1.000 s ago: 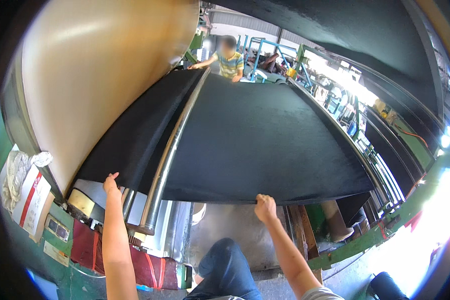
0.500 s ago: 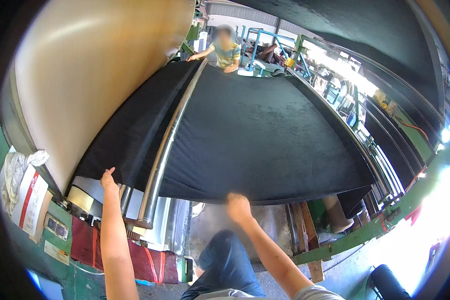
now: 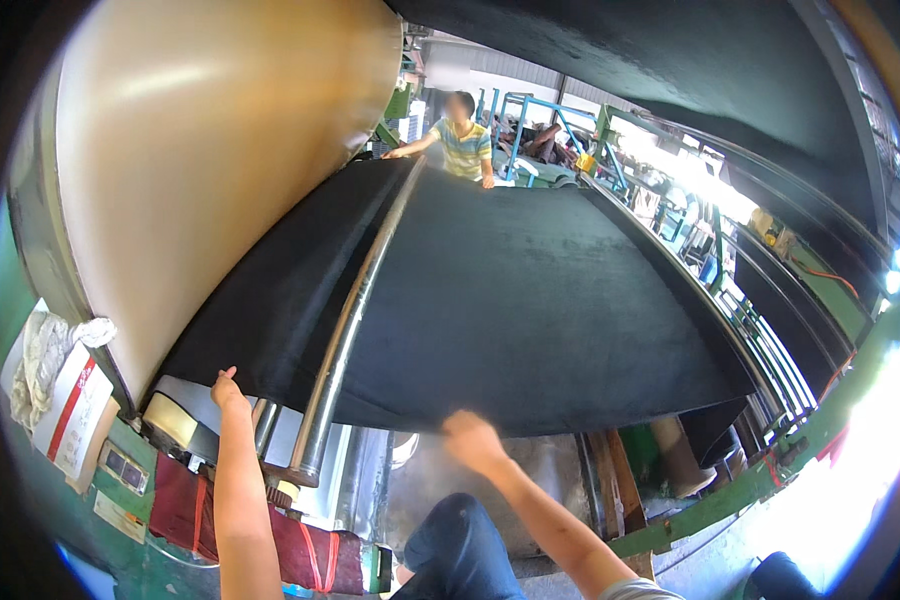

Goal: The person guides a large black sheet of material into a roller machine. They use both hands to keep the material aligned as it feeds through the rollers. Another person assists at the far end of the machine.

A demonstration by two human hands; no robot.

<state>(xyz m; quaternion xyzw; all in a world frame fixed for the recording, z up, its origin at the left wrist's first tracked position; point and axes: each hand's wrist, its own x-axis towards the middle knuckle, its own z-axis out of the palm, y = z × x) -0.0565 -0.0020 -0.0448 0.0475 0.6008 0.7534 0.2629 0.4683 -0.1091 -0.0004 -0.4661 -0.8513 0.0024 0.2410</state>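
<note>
Workshop clutter fills the background past the far end of a long metal roller (image 3: 358, 312), with a tan drum (image 3: 210, 180) to its left; black cloth (image 3: 510, 300) spreads on both sides of it, a co-worker (image 3: 465, 150) beyond; left of its near end the left hand (image 3: 228, 390) has curled fingers at the cloth's edge, pinching or not I can't tell; to its right, the right hand (image 3: 473, 440) has come closer along that edge, fingers bunched but blurred, grip unclear; the edge is probably being worked nearer the roller now.

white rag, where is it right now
In the head view, the white rag is at the far left, over the red-striped white box, beside the big tan drum and left of the left hand.
</note>
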